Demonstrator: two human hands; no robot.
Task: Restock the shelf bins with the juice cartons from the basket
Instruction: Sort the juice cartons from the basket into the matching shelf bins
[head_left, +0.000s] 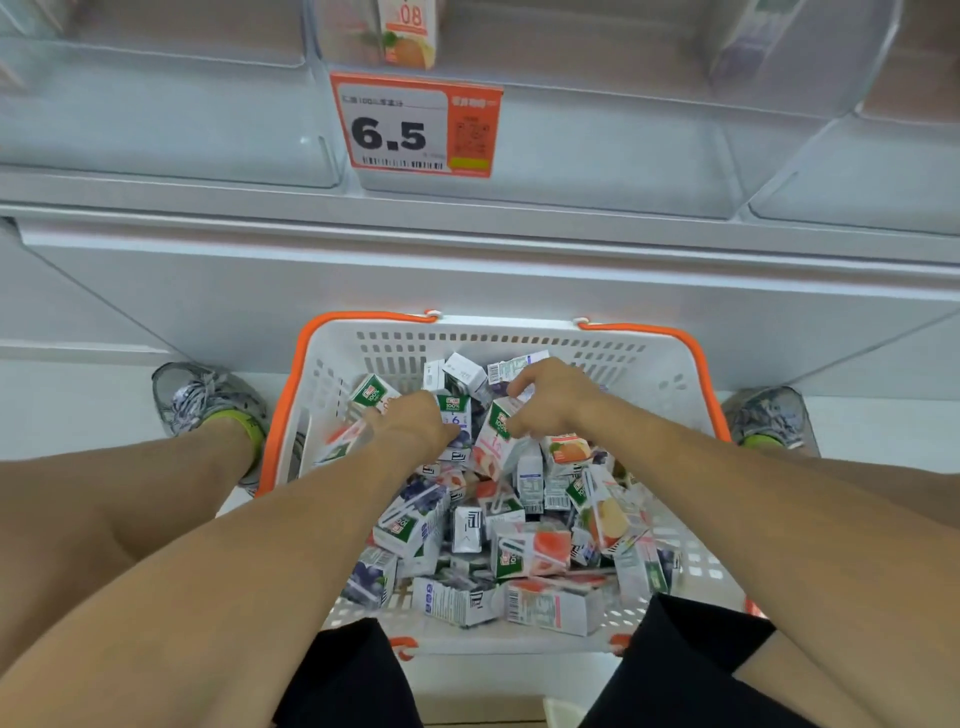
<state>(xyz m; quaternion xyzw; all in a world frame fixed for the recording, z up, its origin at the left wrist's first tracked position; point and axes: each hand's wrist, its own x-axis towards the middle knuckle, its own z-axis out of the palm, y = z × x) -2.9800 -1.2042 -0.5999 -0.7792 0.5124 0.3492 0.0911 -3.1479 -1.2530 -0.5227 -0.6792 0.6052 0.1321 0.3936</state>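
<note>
White plastic with orange handles, the basket sits on the floor between our two feet, and we look straight down into it. It holds a loose heap of small juice cartons lying at every angle, some printed with dark berries, some with pink or orange fruit. Both our bare forearms reach down into the far half of the heap. Our left hand lies knuckles-up over a carton with a green label near the basket's left wall; its fingers curl down onto the carton, though the blur keeps us from telling how firmly they grip it. Our right hand is just beside it, its fingers curled round the top of a pink carton that stands tilted above the others. The hands are close together but do not touch. Above the basket runs a pale shelf edge, and on it sit clear bins side by side. An orange price tag reading 6.5 hangs on the front of the middle bin. Inside that bin stands one orange-fruit carton, and a blurred purple carton stands in the bin to its right. We wear grey shoes and dark shorts.
</note>
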